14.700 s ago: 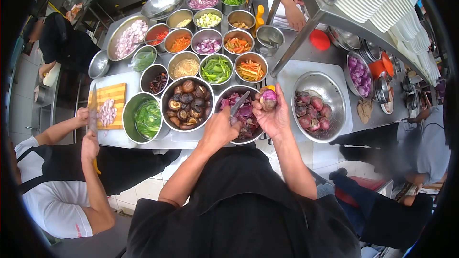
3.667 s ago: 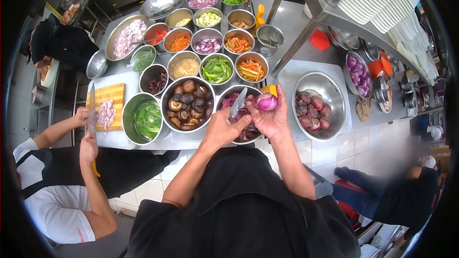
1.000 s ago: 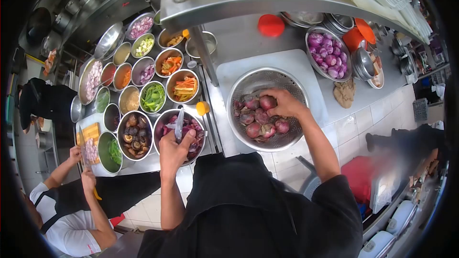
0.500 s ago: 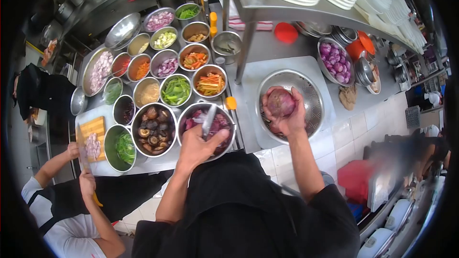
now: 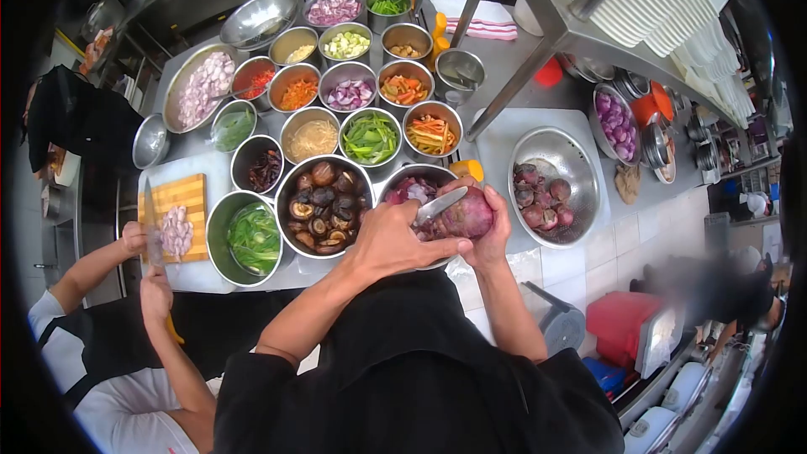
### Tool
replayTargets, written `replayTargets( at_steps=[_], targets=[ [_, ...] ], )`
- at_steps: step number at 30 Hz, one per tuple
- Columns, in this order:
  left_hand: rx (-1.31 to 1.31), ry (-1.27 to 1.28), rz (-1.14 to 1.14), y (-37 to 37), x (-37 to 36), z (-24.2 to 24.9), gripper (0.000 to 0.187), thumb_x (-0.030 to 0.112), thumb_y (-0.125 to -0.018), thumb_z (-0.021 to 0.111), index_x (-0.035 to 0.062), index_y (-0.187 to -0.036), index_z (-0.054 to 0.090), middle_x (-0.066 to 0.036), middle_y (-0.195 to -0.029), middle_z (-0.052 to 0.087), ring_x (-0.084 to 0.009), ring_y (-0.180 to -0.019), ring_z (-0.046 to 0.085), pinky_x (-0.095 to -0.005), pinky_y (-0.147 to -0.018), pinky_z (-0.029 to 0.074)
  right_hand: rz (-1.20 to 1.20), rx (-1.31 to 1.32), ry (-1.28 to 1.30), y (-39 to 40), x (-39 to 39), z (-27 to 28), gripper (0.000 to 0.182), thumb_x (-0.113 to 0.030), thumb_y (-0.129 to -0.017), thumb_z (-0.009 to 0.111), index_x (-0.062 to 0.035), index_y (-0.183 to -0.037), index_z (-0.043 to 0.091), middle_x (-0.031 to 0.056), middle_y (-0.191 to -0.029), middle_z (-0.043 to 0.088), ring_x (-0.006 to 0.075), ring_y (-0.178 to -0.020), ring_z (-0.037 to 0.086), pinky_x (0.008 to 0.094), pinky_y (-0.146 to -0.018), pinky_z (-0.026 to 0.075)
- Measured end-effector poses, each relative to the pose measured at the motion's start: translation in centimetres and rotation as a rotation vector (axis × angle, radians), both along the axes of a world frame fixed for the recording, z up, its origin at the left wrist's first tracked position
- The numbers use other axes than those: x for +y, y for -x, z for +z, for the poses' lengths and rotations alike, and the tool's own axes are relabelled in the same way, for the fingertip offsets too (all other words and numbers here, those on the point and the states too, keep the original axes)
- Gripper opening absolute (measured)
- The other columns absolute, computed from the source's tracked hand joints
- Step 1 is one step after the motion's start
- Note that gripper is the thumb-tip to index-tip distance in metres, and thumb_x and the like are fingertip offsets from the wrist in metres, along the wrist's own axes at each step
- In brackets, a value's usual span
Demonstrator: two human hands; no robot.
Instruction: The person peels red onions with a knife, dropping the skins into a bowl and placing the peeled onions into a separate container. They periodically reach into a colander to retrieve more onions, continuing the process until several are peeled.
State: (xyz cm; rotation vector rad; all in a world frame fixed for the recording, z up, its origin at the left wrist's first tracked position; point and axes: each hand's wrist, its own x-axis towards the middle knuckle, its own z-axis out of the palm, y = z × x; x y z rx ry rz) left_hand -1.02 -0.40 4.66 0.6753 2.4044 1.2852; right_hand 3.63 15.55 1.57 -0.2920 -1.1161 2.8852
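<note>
A cook's right hand [image 5: 492, 231] cups a red onion [image 5: 467, 213] over the bowl of onion skins [image 5: 409, 187], fingers wrapped round its far side, while the left hand [image 5: 388, 240] grips a knife [image 5: 440, 204] whose blade rests against the onion; the handle is buried in the fist. The bowl's near half is hidden beneath both hands. More unpeeled onions sit in the colander [image 5: 555, 151] just to the right. Beside it stands the mushroom bowl [image 5: 324, 204]. At far left a co-worker's hands [image 5: 143, 265] work at a wooden chopping board [image 5: 175, 214], their knife hard to make out
</note>
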Motion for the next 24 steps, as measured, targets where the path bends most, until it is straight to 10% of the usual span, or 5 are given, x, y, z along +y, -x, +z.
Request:
replayTargets(
  at_steps=[5, 24],
  targets=[
    [0.026, 0.068, -0.002, -0.3, -0.9, 0.6, 0.073, 0.054, -0.057, 0.082, -0.0116, -0.082, 0.064, -0.016, -0.057, 0.060, -0.0224, -0.052, 0.062, -0.0323, -0.056, 0.050, 0.009, 0.017, -0.032, 0.0, -1.2, 1.0, 0.043, -0.037, -0.089, 0.036, 0.0011, -0.094, 0.056, 0.0117, -0.088, 0.062, 0.0196, -0.081, 0.060, 0.0314, -0.077, 0.048],
    [0.363, 0.099, -0.029, -1.1, 3.7, -0.5, 0.084, 0.068, -0.054, 0.077, -0.0114, -0.073, 0.057, -0.023, -0.055, 0.056, -0.0374, -0.053, 0.062, -0.0402, -0.054, 0.050, 0.342, -0.123, -0.060, 0.4, 4.8, 0.2, 0.031, -0.028, -0.091, 0.042, -0.0006, -0.091, 0.057, 0.0073, -0.085, 0.057, 0.0164, -0.081, 0.057, 0.0290, -0.075, 0.047]
  ],
)
